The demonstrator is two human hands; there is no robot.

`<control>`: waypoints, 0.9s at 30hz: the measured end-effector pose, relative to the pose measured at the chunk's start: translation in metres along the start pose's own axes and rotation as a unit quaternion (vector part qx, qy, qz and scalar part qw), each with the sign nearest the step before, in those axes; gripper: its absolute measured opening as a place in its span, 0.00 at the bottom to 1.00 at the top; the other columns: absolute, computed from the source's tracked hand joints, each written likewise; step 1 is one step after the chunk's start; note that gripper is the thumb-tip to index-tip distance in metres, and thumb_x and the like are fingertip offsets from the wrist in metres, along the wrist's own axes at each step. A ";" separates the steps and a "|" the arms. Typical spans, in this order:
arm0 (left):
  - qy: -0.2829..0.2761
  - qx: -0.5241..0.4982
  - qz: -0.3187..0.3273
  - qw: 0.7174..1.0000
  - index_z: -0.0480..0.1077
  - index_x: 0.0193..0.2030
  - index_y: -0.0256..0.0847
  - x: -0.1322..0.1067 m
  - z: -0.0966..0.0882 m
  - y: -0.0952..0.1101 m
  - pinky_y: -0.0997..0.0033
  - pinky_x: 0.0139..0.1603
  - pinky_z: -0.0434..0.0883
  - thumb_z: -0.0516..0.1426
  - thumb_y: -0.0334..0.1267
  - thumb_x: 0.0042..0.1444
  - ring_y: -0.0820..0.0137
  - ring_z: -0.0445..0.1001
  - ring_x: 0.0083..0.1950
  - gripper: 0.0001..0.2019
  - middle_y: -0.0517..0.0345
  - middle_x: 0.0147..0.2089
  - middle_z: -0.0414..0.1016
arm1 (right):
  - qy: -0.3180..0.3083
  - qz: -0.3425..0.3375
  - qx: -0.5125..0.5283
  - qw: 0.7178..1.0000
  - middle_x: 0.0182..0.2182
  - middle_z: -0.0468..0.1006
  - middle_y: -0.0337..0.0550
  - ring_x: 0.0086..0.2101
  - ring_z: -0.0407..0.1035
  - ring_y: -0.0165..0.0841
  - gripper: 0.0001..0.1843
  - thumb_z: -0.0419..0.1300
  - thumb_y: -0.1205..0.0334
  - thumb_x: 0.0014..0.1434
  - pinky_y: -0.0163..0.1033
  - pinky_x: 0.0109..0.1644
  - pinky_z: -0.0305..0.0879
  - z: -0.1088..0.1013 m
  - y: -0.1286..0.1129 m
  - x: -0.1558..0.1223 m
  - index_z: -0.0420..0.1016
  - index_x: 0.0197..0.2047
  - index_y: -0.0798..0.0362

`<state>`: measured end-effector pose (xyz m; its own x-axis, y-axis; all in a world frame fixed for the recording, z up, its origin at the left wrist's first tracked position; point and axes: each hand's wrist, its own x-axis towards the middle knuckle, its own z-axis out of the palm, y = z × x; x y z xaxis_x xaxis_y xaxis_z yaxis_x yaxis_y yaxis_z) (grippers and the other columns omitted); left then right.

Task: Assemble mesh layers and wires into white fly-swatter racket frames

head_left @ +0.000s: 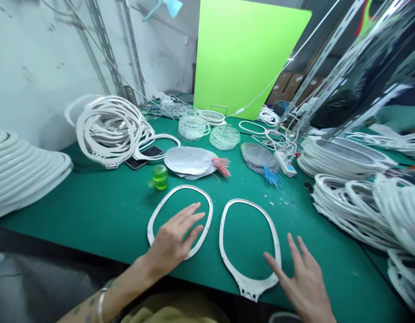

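Two flat white oval ring frames lie side by side on the green mat [103,215]. My left hand [170,237] rests over the lower edge of the left ring frame [180,188], fingers spread and not gripping it. The right ring frame [243,202] has a tabbed lug at its near end. My right hand [302,278] hovers just beside that ring's right edge, fingers apart and holding nothing. The ring under my left palm is partly hidden.
A tangled pile of white frames [109,130] and stacks of them [349,206] flank the mat. Mesh discs with red wires [190,162] and blue wires [259,159], a green jar [160,177], a phone [150,154] and a power strip [284,163] lie beyond the rings.
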<state>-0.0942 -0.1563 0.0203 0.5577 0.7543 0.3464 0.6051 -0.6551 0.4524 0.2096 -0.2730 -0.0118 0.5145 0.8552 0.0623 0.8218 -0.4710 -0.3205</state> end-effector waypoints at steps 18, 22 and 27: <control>-0.100 0.166 0.154 0.969 0.41 0.72 0.46 -0.015 0.031 -0.006 0.58 0.71 0.43 0.47 0.53 0.67 0.59 0.53 0.71 0.32 0.61 0.72 0.50 | -0.114 -0.120 -0.074 0.983 0.70 0.37 0.51 0.65 0.27 0.65 0.63 0.56 0.23 0.40 0.77 0.59 0.36 0.044 -0.019 -0.028 0.37 0.72 0.41; -0.088 0.158 0.203 0.962 0.42 0.72 0.46 0.007 0.038 -0.007 0.62 0.70 0.48 0.47 0.52 0.67 0.62 0.56 0.69 0.32 0.60 0.71 0.53 | -0.127 -0.103 -0.070 0.984 0.70 0.41 0.51 0.64 0.31 0.70 0.65 0.59 0.22 0.35 0.82 0.55 0.34 0.061 -0.020 -0.024 0.39 0.71 0.38; -0.051 0.162 0.238 0.956 0.46 0.72 0.44 0.023 0.054 -0.013 0.63 0.68 0.51 0.49 0.53 0.65 0.63 0.63 0.65 0.32 0.57 0.67 0.62 | -0.075 -0.092 -0.031 0.993 0.66 0.57 0.45 0.64 0.41 0.68 0.34 0.59 0.40 0.56 0.82 0.55 0.32 0.046 -0.027 -0.014 0.59 0.65 0.32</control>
<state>-0.0588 -0.1329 -0.0218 0.8567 0.3700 0.3593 0.4039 -0.9145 -0.0213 0.1693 -0.2622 -0.0474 0.3169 0.9480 -0.0280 0.9139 -0.3131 -0.2585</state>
